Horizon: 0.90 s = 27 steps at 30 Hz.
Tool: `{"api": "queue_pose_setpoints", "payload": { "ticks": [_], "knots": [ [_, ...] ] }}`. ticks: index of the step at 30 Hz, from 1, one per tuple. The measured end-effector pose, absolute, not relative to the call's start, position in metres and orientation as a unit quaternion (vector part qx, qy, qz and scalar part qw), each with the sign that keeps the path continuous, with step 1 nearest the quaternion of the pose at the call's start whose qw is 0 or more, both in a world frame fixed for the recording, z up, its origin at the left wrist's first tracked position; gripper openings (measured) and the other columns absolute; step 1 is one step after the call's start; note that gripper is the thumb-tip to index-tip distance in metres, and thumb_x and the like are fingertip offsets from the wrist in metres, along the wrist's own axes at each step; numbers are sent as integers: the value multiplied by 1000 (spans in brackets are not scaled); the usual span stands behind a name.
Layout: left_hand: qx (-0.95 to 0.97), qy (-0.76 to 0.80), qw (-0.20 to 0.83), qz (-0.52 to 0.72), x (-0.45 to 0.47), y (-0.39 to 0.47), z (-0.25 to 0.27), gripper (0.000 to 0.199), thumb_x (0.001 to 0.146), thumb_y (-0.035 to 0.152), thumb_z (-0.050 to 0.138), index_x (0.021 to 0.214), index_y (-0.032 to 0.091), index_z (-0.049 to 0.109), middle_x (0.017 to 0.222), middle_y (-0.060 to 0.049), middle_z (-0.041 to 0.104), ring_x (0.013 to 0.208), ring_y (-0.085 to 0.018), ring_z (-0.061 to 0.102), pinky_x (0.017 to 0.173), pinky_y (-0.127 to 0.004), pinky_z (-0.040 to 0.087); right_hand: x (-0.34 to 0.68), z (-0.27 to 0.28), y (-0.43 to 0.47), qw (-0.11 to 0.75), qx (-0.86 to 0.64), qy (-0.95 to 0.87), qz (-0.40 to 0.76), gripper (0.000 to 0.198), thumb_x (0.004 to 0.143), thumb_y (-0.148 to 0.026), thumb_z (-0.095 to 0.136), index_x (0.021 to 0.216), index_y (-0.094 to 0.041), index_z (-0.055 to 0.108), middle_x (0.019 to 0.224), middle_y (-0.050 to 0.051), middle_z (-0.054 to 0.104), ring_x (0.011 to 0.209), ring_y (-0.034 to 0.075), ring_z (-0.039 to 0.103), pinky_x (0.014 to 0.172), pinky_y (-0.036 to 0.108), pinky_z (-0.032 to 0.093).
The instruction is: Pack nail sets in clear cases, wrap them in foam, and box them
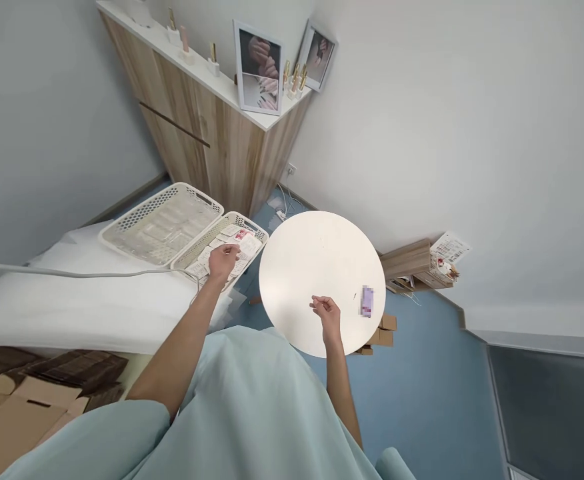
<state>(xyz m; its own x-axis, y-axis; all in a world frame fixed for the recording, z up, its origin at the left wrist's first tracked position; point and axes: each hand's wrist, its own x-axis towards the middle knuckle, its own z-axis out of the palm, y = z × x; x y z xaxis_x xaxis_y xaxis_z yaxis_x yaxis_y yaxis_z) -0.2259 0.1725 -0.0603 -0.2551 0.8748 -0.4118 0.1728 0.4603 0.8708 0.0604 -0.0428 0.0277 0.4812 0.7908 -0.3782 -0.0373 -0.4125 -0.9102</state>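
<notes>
My left hand [223, 261] is over the right-hand cream plastic basket [178, 265], its fingers curled together above flat white packets [249, 245] with printing, one bearing a red mark. Whether a packet is caught in those fingers cannot be made out. Over the front of a round white table [322, 260], my right hand [327, 313] has bent fingers slightly apart, and nothing shows between them. To its right on the tabletop lies a small purple item [367, 301], blurred by pixels. A tiny dark thin piece [355, 295] lies beside that item.
Another cream basket [165, 223] stands on the left, on a white-covered surface [87, 300] crossed by a grey cable [72, 273]. Behind is a wooden cabinet [232, 147] with bottles and picture frames. Cardboard boxes [385, 332] sit beyond the table's right edge.
</notes>
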Motion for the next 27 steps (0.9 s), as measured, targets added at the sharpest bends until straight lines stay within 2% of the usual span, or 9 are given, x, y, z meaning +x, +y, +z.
{"api": "queue_pose_setpoints", "payload": {
  "ticks": [4,10,14,21,27],
  "knots": [
    [413,632,544,366,-207,144,-30,31,87,48,72,95,19,78,99,-9,82,81,-22,72,73,-32,57,68,27,-19,461,-690,-307,466,32,79,-51,86,93,-24,77,110,9,83,95,26,80,93,41,60],
    [518,543,603,270,-152,103,1,46,79,66,78,87,21,78,91,-10,79,80,-24,71,69,-33,55,87,32,-3,454,-656,-331,504,35,85,-53,82,104,-23,80,100,5,81,81,20,76,89,38,60],
    [542,528,611,232,-117,84,13,53,75,73,79,88,22,79,88,-9,79,81,-25,72,70,-33,55,106,25,-11,449,-661,-322,508,34,82,-54,82,94,-22,79,93,4,79,75,19,73,84,37,60],
    [580,497,612,205,-80,61,20,55,76,75,80,87,22,77,91,-9,79,79,-23,71,70,-33,54,134,10,-49,464,-659,-283,520,37,82,-55,83,93,-21,76,92,4,79,77,18,72,83,35,58],
    [622,436,609,230,-57,46,22,55,81,78,76,87,23,76,88,-7,78,76,-21,69,76,-36,56,151,13,-69,489,-647,-259,524,46,85,-66,80,102,-22,78,92,4,78,75,17,72,79,33,57]
  ]
}}
